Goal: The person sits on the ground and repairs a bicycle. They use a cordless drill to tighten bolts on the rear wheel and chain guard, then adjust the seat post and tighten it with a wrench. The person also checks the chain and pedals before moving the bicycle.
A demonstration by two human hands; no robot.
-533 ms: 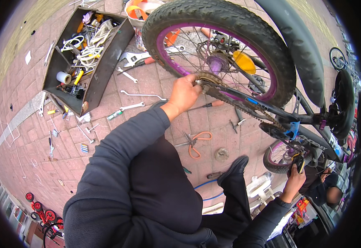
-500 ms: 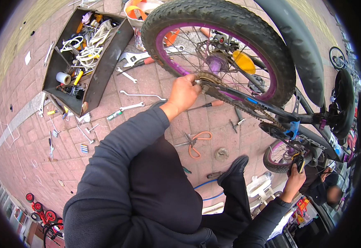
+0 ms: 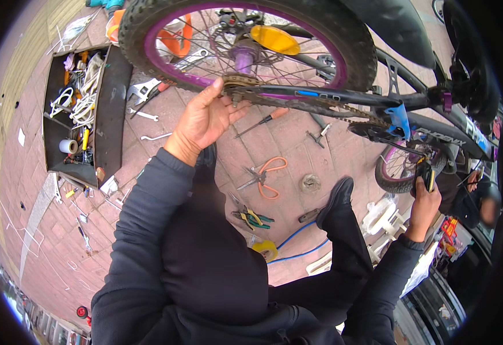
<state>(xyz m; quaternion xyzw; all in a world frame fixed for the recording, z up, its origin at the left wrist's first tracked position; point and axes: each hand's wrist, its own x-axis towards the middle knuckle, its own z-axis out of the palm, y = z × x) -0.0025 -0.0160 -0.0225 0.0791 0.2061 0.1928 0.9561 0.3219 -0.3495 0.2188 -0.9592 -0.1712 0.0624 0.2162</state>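
Observation:
A bicycle with a dark frame [image 3: 343, 99] stands in front of me, its rear wheel [image 3: 362, 57] wearing a fat black tyre on a purple rim. My left hand [image 3: 208, 118] is at the rear axle, palm turned up and fingers stretched apart. Its thumb is by the rusty rear sprocket [image 3: 241, 80], while the fingertips reach under the axle end. Out to the right, my right hand [image 3: 426, 201] grips a black pedal [image 3: 425, 172] with a yellow strip. The chain [image 3: 352, 109] runs from the sprocket toward the crank; a blue wrap [image 3: 398, 122] covers part of the frame there.
A metal toolbox [image 3: 113, 115] full of tools is at the left. Orange-handled scissors [image 3: 267, 177], pliers [image 3: 252, 218], a screwdriver [image 3: 269, 119] and a tape roll [image 3: 265, 249] lie on the paving. Another person [image 3: 473, 198] is at the far right.
My left hand has opened from its grip at the axle, palm now up. The view has shifted, so the wheel appears farther left. My right hand remains on the pedal.

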